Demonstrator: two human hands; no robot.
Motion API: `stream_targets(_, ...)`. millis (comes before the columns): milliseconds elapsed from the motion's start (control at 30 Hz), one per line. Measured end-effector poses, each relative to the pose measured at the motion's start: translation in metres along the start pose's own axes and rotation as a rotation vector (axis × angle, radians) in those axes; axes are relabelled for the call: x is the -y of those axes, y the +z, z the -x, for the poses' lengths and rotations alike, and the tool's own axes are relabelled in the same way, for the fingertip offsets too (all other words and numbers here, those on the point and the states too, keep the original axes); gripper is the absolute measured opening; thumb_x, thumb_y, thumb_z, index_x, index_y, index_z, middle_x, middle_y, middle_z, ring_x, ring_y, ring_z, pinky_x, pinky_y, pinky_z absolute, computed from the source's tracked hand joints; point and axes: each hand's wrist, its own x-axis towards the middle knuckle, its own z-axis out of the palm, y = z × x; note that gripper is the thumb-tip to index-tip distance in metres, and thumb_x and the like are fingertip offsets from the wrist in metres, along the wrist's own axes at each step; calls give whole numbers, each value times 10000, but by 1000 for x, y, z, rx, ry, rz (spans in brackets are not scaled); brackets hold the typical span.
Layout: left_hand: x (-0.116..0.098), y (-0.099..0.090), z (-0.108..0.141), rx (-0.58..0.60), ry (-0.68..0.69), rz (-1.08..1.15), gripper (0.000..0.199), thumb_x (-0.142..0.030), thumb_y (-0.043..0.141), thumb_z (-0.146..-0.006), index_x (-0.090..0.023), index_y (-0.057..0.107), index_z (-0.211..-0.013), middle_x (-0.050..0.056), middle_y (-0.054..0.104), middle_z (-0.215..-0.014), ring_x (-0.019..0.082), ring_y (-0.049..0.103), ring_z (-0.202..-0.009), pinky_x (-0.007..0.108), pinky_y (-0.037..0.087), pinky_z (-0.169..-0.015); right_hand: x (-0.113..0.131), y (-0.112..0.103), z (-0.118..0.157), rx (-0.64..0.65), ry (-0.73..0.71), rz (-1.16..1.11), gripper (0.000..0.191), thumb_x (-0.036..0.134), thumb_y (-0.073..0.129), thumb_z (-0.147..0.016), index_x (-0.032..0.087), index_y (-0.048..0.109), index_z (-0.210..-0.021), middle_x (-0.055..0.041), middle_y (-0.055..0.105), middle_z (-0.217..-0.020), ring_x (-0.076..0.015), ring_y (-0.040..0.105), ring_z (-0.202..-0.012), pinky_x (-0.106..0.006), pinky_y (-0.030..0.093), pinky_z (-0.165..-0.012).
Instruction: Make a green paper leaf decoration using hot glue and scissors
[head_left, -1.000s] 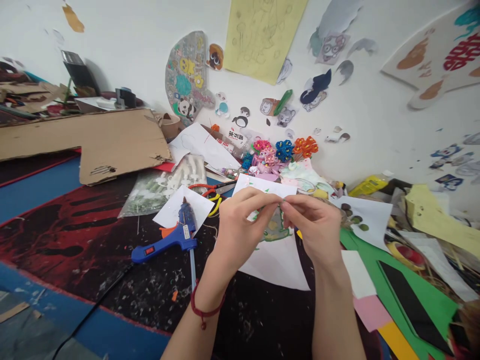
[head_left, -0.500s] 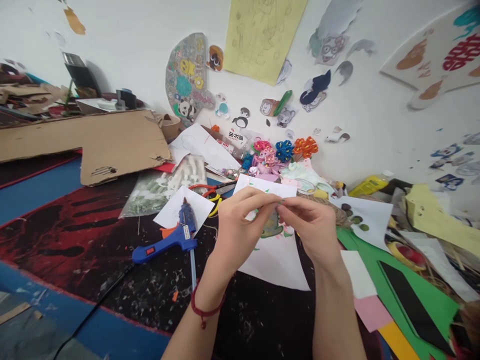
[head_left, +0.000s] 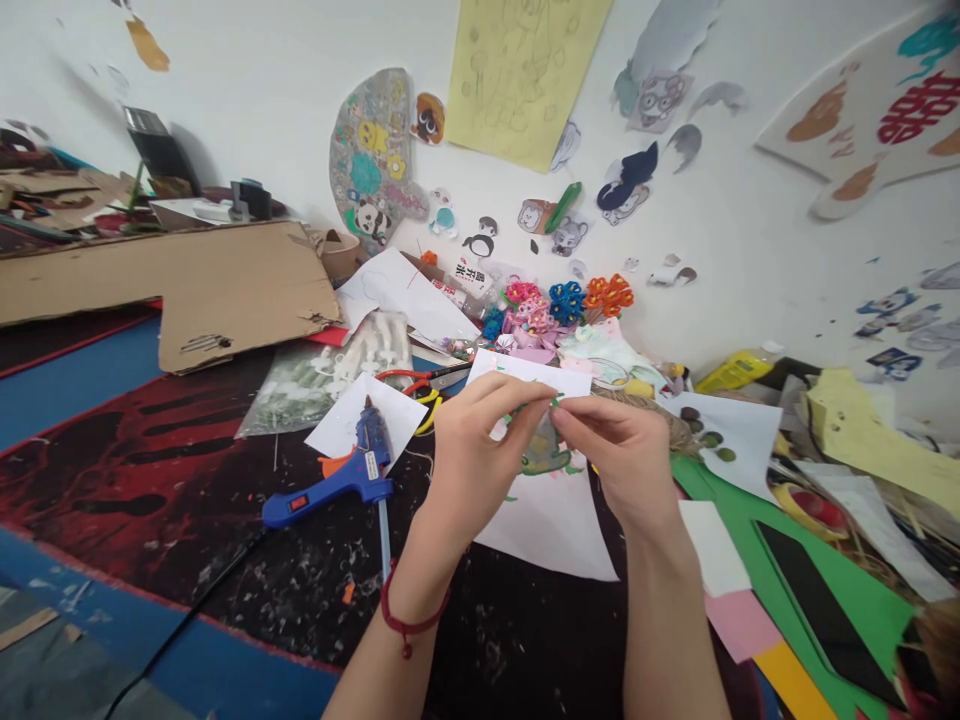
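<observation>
Both hands meet fingertip to fingertip above a white paper sheet (head_left: 551, 540). My left hand (head_left: 484, 450), with a red cord bracelet (head_left: 412, 622) at the wrist, is closed in a pinch. My right hand (head_left: 619, 450) pinches from the other side. Between the fingertips shows a tiny green piece (head_left: 555, 402), too small to name. Below them on the sheet lies a grey-green shape (head_left: 546, 452), partly hidden by the hands, with small green and pink bits around it.
A blue hot glue gun (head_left: 330, 490) rests on white paper at left, its cord trailing frontward. Red-handled scissors (head_left: 431, 378) lie behind my left hand. Colourful flowers (head_left: 566, 303) stand by the wall. At right are green paper (head_left: 750, 500) and a black phone (head_left: 825, 605); cardboard (head_left: 247, 290) lies back left.
The hands stay pinched together in almost the same place, with the fingertips shifted slightly. A little more green shows between them. The whole view has moved marginally.
</observation>
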Motion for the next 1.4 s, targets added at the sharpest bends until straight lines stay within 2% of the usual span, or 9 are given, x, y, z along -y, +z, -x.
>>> stream_targets(467,2,1,2,-8,53,-24,188,-53,648,-928,-165,792,-975,50,701,-838,141,642,-766,264,500,-677,2,1,1,3,18,-8,65,222,790,-823,267,832,-841,14,756,-737,-111,645,-639,-218,543,-614)
stream_targets(733,-2,0,1,13,-24,-25,168,-104,678,-924,-197,733,-1052,31,746,-939,141,651,-815,278,515,-742,1,3,1,-40,-32,-21,78,197,796,-819,270,822,-808,22,761,-735,-99,630,-618,-203,530,-595)
stream_targets(967,-2,0,1,17,-5,-38,131,-98,660,-929,-182,726,-1004,37,745,-921,156,662,-840,282,518,-747,4,3,2,-30,-41,4,59,215,795,-824,265,824,-817,7,762,-750,-121,641,-630,-239,543,-611)
stream_targets(1067,-1,0,1,35,26,-31,193,-87,615,-954,-199,726,-1066,37,733,-949,153,659,-856,274,521,-746,4,2,2,-15,-17,-1,56,222,790,-829,267,823,-829,7,758,-747,-120,623,-613,-241,532,-590)
stream_targets(1200,2,2,2,98,104,-47,322,-65,490,-1003,-232,721,-1152,36,637,-925,141,612,-839,260,512,-719,5,2,2,-11,-17,3,32,238,788,-831,248,818,-825,1,742,-732,-124,607,-606,-253,524,-586)
stream_targets(1400,3,2,3,151,121,-97,379,-23,442,-997,-235,713,-1156,36,578,-925,144,575,-833,265,482,-703,7,2,2,-3,-14,9,32,247,793,-828,233,809,-804,3,703,-679,-124,590,-598,-252,513,-573)
